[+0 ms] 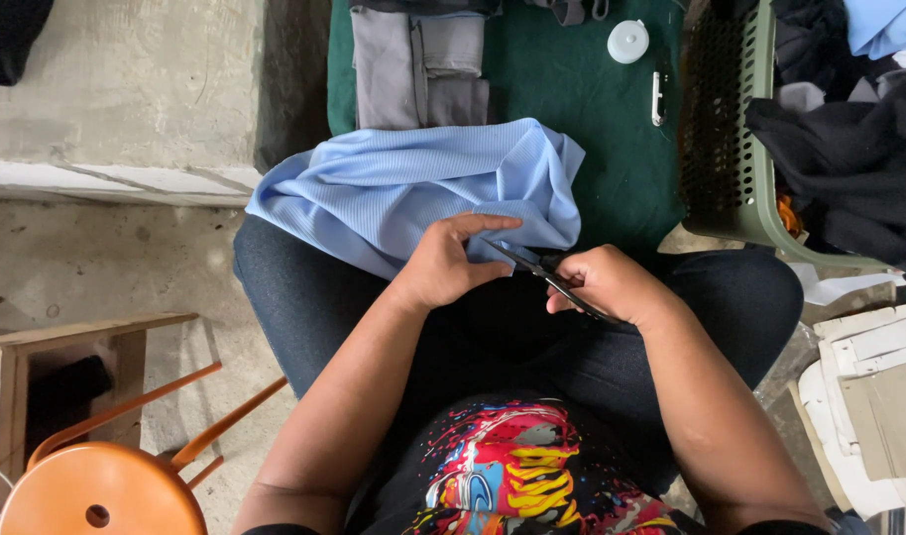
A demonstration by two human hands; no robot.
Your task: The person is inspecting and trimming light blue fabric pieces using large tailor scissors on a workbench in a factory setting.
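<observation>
Right hand, black scissors, ribbed blue cloth

cloth: pale blue fabric, fine ribbed, soft matt | scissors: black, dull sheen | mat: green cloth, matt | basket: olive plastic, perforated | stool: orange, smooth, glossy | floor: rough concrete | bench: raw wood

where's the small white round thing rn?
Head view, top centre-right: the white round case lies on the green cloth, between the folded grey fabric and the green basket, beyond the blue cloth.
</observation>
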